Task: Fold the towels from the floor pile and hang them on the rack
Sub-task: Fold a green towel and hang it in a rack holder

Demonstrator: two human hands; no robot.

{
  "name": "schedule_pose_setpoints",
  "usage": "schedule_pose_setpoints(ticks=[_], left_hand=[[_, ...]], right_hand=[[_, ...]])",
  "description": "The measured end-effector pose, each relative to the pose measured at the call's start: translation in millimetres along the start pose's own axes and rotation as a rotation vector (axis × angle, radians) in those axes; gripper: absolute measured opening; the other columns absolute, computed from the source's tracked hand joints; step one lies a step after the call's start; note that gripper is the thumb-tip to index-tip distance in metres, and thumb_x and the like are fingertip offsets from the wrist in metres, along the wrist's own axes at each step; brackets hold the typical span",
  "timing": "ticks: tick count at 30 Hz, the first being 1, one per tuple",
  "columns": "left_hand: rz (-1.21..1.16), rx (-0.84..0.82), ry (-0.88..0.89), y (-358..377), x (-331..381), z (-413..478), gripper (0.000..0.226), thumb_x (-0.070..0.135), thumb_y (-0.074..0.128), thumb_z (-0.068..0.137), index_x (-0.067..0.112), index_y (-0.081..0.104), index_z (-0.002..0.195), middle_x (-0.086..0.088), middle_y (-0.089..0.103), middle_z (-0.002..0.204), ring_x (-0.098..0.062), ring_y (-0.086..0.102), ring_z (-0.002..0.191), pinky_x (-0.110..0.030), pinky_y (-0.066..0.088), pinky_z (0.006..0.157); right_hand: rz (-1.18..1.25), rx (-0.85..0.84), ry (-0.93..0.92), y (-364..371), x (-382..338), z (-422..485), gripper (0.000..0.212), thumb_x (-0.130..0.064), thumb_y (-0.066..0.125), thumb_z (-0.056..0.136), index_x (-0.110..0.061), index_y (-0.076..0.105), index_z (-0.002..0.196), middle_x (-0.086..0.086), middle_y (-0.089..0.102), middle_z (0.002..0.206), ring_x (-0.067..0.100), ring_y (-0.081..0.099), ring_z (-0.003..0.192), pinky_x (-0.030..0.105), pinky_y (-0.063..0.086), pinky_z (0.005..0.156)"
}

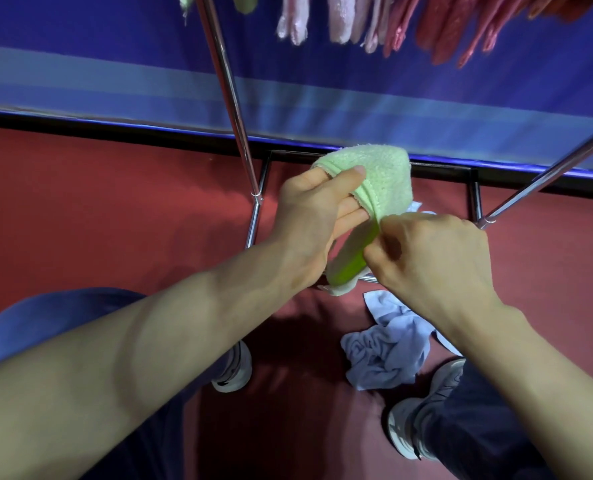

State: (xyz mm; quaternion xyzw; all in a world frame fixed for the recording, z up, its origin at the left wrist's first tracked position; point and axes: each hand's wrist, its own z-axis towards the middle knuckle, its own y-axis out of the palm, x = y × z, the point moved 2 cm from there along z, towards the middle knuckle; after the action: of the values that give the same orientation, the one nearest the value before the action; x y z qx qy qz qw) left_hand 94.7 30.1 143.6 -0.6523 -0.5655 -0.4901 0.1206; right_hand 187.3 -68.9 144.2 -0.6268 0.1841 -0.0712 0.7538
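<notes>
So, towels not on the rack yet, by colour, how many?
Green towel, gripped by left hand and right hand: 1
Pale blue heap on the floor: 1; separate towels in it cannot be told
Total: 2

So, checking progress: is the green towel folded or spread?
Partly folded: green towel doubled over the left hand, right hand pinching its lower edge.

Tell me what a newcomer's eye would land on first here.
The pale green terry towel at centre stands out, gripped by the left hand and pinched by the right hand. Below it, a crumpled light blue towel lies on the red floor; pink and red towels hang along the top edge.
</notes>
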Motion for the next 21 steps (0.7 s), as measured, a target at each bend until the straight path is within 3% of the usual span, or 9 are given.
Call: schedule_pose_setpoints(ticks=[4,6,9,12,18,21], left_hand=[[0.093,-0.039,0.030,0.8,-1.3,-2.0,0.029,-0.005,0.063,0.091,-0.002,0.065,0.120,-0.022,0.072,0.113,-0.032,0.072,0.101,-0.029,0.061,0.080],[0.149,-0.052,0.062,1.1,-0.6,-1.9,0.031,-0.009,0.061,0.091,-0.003,0.064,0.121,-0.024,0.071,0.113,-0.031,0.073,0.099,-0.029,0.062,0.076],[0.198,-0.078,0.094,2.1,0.0,-1.9,0.033,-0.013,0.056,0.091,-0.002,0.064,0.121,-0.025,0.071,0.111,-0.027,0.072,0.092,-0.026,0.061,0.073],[0.209,-0.093,0.071,4.1,-2.0,-3.4,0.033,-0.015,0.049,0.090,-0.006,0.063,0.119,-0.025,0.069,0.103,-0.030,0.066,0.091,-0.028,0.060,0.077],[0.215,-0.161,0.036,7.7,-9.2,-6.7,0.032,-0.013,0.044,0.092,-0.013,0.059,0.121,-0.032,0.068,0.113,-0.034,0.071,0.091,-0.033,0.062,0.077],[0.233,-0.174,0.026,8.7,-13.6,-7.8,0.027,-0.008,0.045,0.097,-0.013,0.059,0.119,-0.023,0.072,0.096,-0.019,0.072,0.074,-0.030,0.062,0.070]], right_hand=[[-0.042,-0.066,-0.015,7.6,6.4,0.4,0.034,-0.039,0.050,0.083,-0.017,0.045,0.057,0.002,0.052,0.054,0.030,0.040,0.053,0.027,0.019,0.051],[0.068,-0.076,0.052,4.7,13.6,4.2,0.036,-0.045,0.053,0.085,-0.020,0.053,0.059,-0.002,0.054,0.054,0.026,0.041,0.057,0.030,0.025,0.055],[0.291,0.092,0.104,-9.9,20.5,9.6,0.029,-0.044,0.053,0.078,-0.022,0.048,0.060,-0.008,0.049,0.050,0.022,0.045,0.052,0.031,0.033,0.054],[0.406,0.177,0.078,-15.2,18.7,11.6,0.015,-0.034,0.059,0.079,-0.020,0.058,0.072,-0.008,0.058,0.060,0.020,0.055,0.057,0.035,0.045,0.058],[0.309,0.175,0.079,-9.0,15.0,9.7,0.022,-0.039,0.062,0.085,-0.020,0.056,0.079,-0.006,0.058,0.070,0.024,0.057,0.064,0.041,0.049,0.060],[0.220,0.153,0.077,-10.1,13.7,8.9,0.024,-0.039,0.063,0.085,-0.019,0.052,0.080,-0.004,0.058,0.073,0.030,0.057,0.066,0.038,0.045,0.058]])
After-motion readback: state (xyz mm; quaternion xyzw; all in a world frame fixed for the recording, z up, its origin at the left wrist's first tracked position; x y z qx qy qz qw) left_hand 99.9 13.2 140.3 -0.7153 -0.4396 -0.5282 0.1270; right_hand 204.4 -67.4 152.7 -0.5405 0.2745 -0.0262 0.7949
